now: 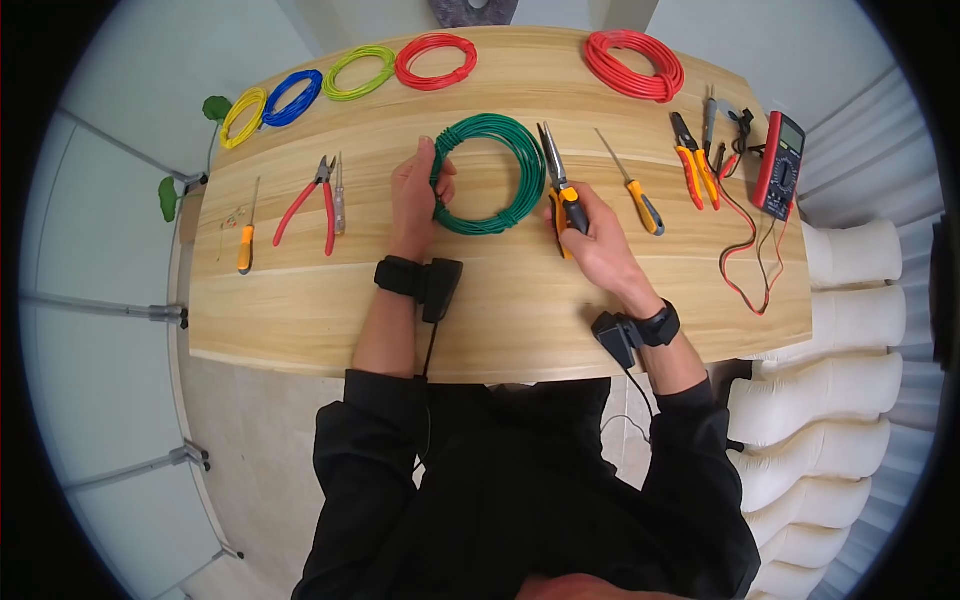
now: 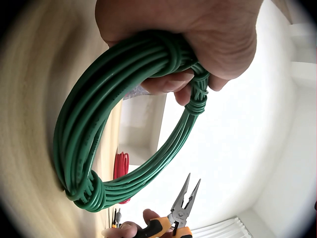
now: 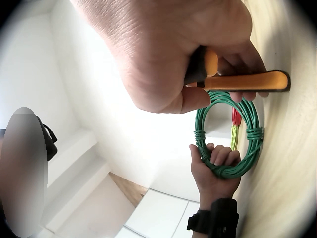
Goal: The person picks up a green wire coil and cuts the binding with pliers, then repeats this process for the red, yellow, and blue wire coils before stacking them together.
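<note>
My left hand (image 1: 410, 200) grips the left side of a coil of green wire (image 1: 533, 170), fingers curled through the ring. In the left wrist view the coil (image 2: 84, 134) stands tilted on edge close by the wooden table, bound by wire wraps. To the coil's right, my right hand (image 1: 600, 240) holds needle-nose pliers (image 1: 553, 160) with orange and black handles, tips pointing away from the body. Their jaws stand a little apart in the left wrist view, with nothing between them. An orange handle (image 3: 247, 81) crosses my right fingers in the right wrist view.
Yellow (image 1: 232, 135), blue (image 1: 272, 117), lime (image 1: 335, 93) and red wire coils (image 1: 402, 65) line the far edge, with a larger red coil (image 1: 600, 75). Red-handled cutters (image 1: 330, 220) and a screwdriver (image 1: 246, 250) lie left; another screwdriver (image 1: 645, 205), wire strippers (image 1: 690, 165) and a multimeter (image 1: 778, 170) right.
</note>
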Motion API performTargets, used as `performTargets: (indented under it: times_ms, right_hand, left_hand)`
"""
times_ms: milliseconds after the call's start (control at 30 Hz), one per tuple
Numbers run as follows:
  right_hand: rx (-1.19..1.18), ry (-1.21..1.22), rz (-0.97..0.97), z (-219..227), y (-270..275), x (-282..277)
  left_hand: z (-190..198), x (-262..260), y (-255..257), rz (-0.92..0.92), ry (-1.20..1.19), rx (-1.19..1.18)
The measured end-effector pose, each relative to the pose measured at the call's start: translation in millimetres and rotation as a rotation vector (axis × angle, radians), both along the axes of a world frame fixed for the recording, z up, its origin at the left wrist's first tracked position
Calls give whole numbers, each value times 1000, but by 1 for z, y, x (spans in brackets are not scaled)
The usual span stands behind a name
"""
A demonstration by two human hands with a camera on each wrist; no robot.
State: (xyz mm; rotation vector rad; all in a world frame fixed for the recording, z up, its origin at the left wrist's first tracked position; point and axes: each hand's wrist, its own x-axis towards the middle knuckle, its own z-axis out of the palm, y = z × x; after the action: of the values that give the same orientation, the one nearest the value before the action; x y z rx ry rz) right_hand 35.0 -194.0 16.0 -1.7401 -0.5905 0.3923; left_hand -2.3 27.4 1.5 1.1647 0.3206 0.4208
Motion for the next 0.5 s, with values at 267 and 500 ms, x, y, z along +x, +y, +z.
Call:
performTargets:
  times_ms: [267, 500]
  right_hand:
    - [116, 393, 366, 5, 0, -1]
    - [128, 431, 363, 6, -1, 0]
  left_hand:
    - [4, -1, -1, 16, 27, 16]
    - [2, 0, -2, -18, -25, 10]
